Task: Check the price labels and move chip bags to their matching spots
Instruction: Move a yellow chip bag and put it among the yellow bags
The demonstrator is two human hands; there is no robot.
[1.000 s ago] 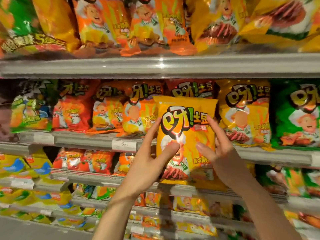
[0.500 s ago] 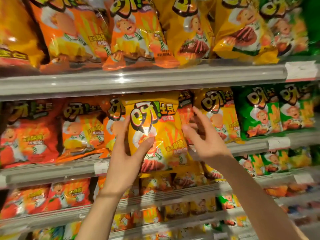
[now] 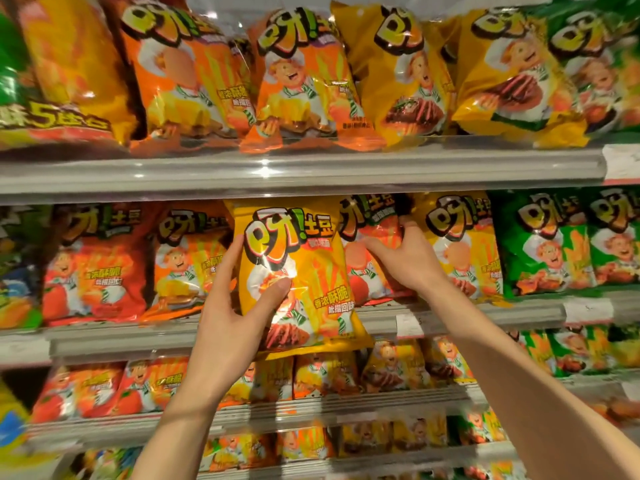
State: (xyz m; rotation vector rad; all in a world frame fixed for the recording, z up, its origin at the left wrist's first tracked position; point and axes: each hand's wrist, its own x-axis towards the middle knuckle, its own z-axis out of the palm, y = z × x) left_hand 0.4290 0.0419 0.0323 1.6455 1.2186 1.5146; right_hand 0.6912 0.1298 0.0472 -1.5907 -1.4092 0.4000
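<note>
Supermarket shelves stacked with chip bags fill the whole view, each grey shelf edge (image 3: 311, 174) fronted by a label rail. On the middle shelf, from the left, a red chip bag (image 3: 97, 268) and an orange chip bag (image 3: 187, 265) are seen standing upright. Next, the left hand (image 3: 232, 317) is raised in front of this shelf, and a yellow chip bag (image 3: 304, 271) is held upright in it; the fingers are wrapped behind the bag's left edge and the thumb is pressed against its front. The bag is carried in front of the row, its lower end overlapping the rail. Just to its right, a red-orange chip bag (image 3: 374, 244) on the shelf is gripped near its top by the right hand (image 3: 405, 258), fingers curled over it. A white price label (image 3: 408, 325) is seen on the rail below. Further right, another yellow bag (image 3: 464, 244) and green chip bags (image 3: 554, 244) are lined up.
</note>
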